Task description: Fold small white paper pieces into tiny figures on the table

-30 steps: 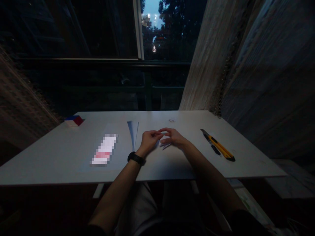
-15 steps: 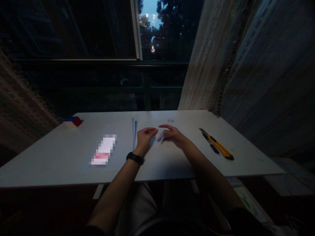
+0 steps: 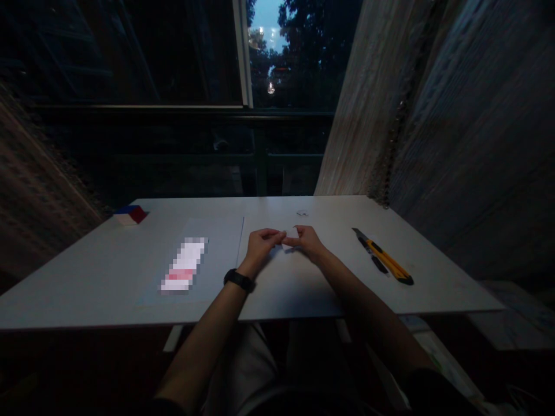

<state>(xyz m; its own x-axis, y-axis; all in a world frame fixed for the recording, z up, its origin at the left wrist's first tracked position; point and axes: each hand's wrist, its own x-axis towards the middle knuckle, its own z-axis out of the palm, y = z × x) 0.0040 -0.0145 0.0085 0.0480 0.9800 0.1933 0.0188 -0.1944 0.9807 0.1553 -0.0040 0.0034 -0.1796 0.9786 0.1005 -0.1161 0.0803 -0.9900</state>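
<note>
Over the middle of the table, my left hand (image 3: 262, 245) and my right hand (image 3: 309, 240) meet at a small piece of white paper (image 3: 291, 236). Left thumb and fingers pinch its left edge. From the other side, my right thumb and fingers grip it, hiding part of it. The paper looks folded, though dim light blurs its creases. To the left of my left hand, a large white sheet (image 3: 223, 245) lies on the table. A dark band (image 3: 238, 280) circles my left wrist.
On the white table (image 3: 87, 277), a pixelated bright rectangle (image 3: 184, 266) lies at left, a colour cube (image 3: 130, 215) at the far left. A yellow box cutter (image 3: 388, 260) and a dark pen-like tool (image 3: 370, 254) lie at right. A small thin object (image 3: 302, 213) sits behind my hands.
My hands have come together on the small paper, which my right hand alone held before. The large sheet's right edge, which stood up as pale strips, now shows as a thin line.
</note>
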